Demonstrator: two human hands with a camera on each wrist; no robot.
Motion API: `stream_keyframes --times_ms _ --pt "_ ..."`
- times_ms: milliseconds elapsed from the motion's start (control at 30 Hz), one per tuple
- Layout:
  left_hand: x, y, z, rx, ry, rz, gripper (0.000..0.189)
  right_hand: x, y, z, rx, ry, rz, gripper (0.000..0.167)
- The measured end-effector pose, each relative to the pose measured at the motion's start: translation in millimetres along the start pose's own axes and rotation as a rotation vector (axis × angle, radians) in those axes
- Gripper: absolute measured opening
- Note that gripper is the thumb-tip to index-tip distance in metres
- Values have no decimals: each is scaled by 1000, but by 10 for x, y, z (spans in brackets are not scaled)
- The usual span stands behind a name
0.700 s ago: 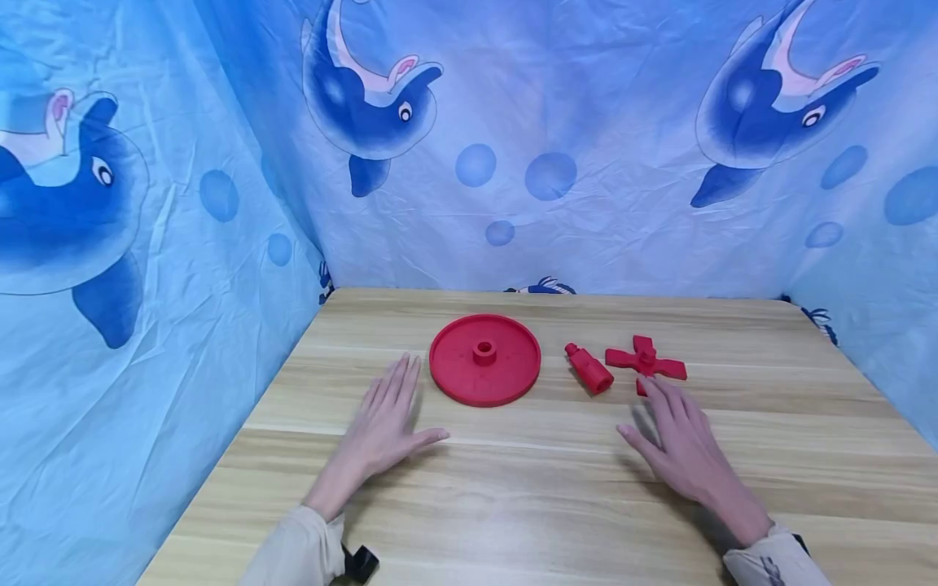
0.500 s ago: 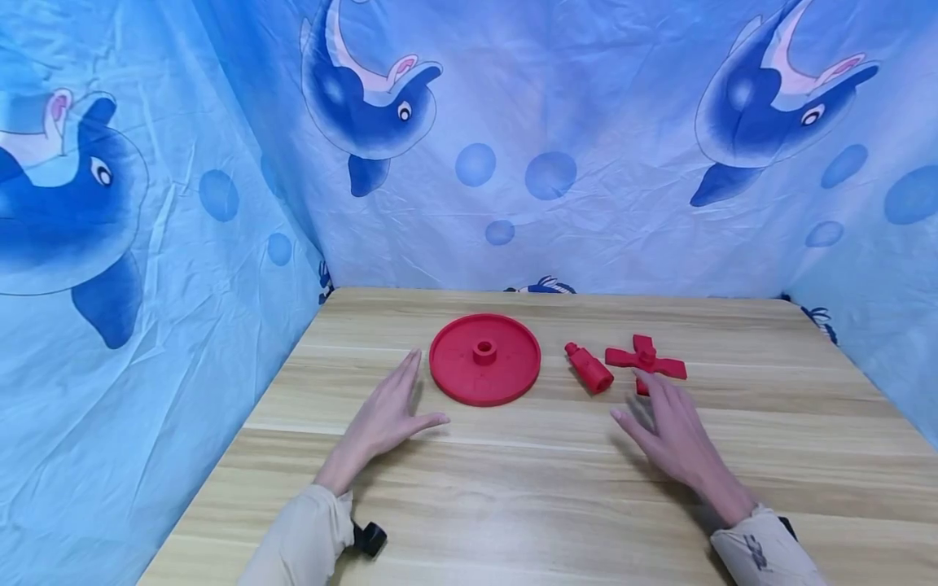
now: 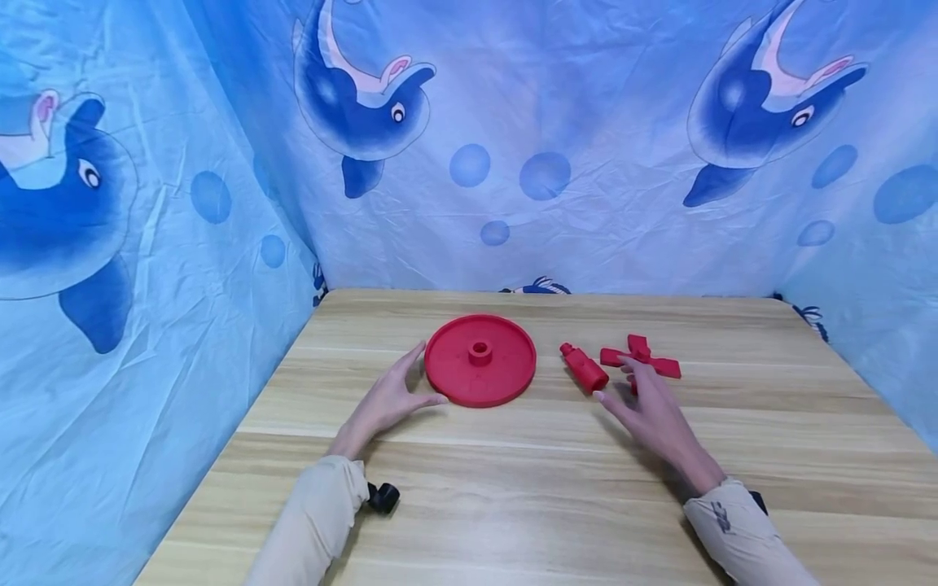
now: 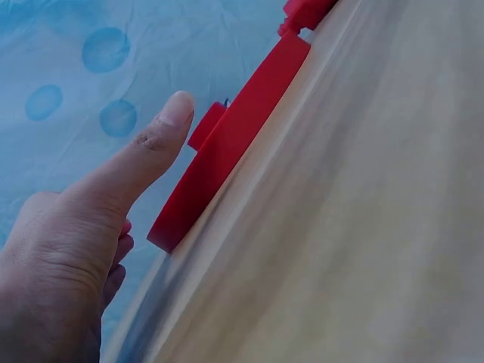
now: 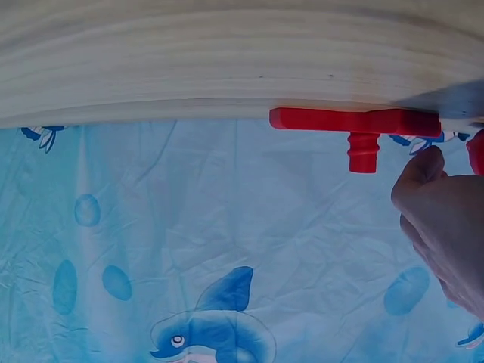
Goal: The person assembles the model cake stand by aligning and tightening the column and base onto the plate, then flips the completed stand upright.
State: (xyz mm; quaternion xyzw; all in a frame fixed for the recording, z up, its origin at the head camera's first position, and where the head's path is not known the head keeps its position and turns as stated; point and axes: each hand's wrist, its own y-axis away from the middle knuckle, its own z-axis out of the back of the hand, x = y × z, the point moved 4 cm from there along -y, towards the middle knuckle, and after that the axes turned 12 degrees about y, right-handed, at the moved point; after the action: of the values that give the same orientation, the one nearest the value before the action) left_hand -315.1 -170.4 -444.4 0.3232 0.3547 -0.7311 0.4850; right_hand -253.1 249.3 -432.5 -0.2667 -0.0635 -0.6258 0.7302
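On the wooden table a round red disc point(image 3: 506, 368) with a raised rim and a hollow hub lies flat. My left hand point(image 3: 387, 399) is at its left edge, thumb and fingers spread around the near-left rim. In the left wrist view the thumb is raised beside the disc point(image 4: 234, 140). To the right lies a red bottle-shaped piece point(image 3: 585, 370) with a narrow ridged neck. Beyond it is a red four-armed cross piece point(image 3: 665, 368), whose ridged stub shows in the right wrist view. Over its near arm is my right hand point(image 3: 655, 419), thumb apart from the fingers, holding nothing.
The wooden table point(image 3: 513, 488) runs up to blue curtains point(image 3: 586, 244) printed with dolphins, at the back and both sides. Each sleeve carries a black wrist camera; the left one point(image 3: 383, 498) stands out over the table.
My left hand has moved to the right, up to the disc's rim. The right hand has shifted left and forward over the cross piece. The red pieces stay where they were.
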Motion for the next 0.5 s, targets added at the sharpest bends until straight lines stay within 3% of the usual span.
stream_keyframes --times_ms 500 --pt "165 -154 27 62 -25 103 121 28 -156 -90 32 12 -30 82"
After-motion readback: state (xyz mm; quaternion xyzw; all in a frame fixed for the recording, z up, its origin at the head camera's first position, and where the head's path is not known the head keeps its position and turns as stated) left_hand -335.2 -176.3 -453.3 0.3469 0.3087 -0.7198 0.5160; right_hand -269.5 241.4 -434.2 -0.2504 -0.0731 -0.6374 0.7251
